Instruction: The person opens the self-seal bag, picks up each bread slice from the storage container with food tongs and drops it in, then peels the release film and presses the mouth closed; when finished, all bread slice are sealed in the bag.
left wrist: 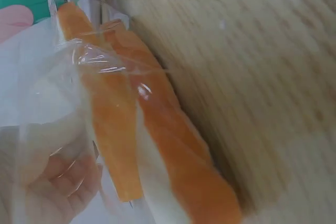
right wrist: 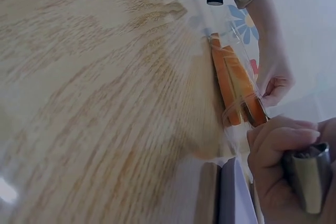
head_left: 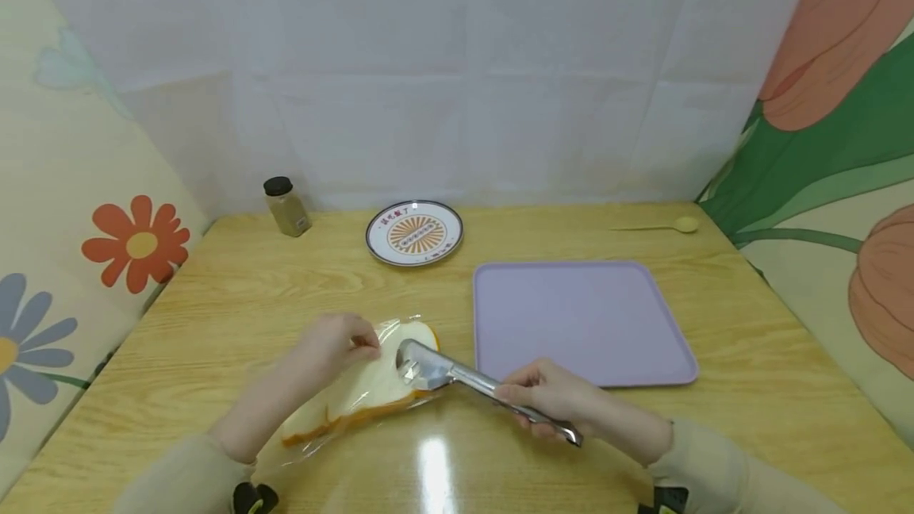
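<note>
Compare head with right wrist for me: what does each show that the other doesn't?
Only the head view shows the black-capped jar, the round plate, the yellow spoon and the purple tray in full.

Only the right wrist view gives an end-on look at the handle of the tongs and a low, side-on look along the crusts of the bread.

Both share the left hand at the clear plastic around the bread, the right hand gripping the tongs, and at least the tray's edge.
</note>
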`<state>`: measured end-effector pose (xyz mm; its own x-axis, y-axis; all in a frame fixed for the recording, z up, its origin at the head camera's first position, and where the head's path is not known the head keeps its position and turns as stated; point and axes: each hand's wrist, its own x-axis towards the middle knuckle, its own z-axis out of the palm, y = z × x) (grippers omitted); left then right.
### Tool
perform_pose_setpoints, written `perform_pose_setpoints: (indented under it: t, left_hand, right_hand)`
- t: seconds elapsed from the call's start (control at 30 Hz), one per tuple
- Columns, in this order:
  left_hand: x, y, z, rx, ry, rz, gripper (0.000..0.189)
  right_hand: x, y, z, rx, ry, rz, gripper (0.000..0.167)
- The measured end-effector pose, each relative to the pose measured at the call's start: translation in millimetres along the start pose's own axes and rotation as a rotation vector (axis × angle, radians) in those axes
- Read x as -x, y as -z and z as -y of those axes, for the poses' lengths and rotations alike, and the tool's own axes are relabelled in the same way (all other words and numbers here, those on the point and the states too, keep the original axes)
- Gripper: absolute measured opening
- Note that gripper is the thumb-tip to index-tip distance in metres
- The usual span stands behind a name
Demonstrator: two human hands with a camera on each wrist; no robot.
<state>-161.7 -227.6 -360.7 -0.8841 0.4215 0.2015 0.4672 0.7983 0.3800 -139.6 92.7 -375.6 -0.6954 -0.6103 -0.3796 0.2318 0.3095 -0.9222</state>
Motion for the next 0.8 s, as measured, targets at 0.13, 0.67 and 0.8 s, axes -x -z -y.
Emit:
perform_pose_setpoints:
  t: [0.13,0.67,0.8]
  left_hand:
    - [-0.1,-4.1,-0.6,-0.015,-0.011,0.000,0.014]
    - [-1.1,-23.6,-7.2,0.103,-0.219,-0.304,0.016]
    - [-0.3,-25.7,-12.7,0.148,-0.170,-0.273,0.016]
  right_hand:
    - [-0.3,1.0,-2.1,-0.001,-0.006,-0.003,0.032]
    - [-2.0,14.0,5.2,-0.031,-0.050,0.065,0.032]
    - [-4.3,9.2,5.5,0.000,-0.050,0.047,0.031]
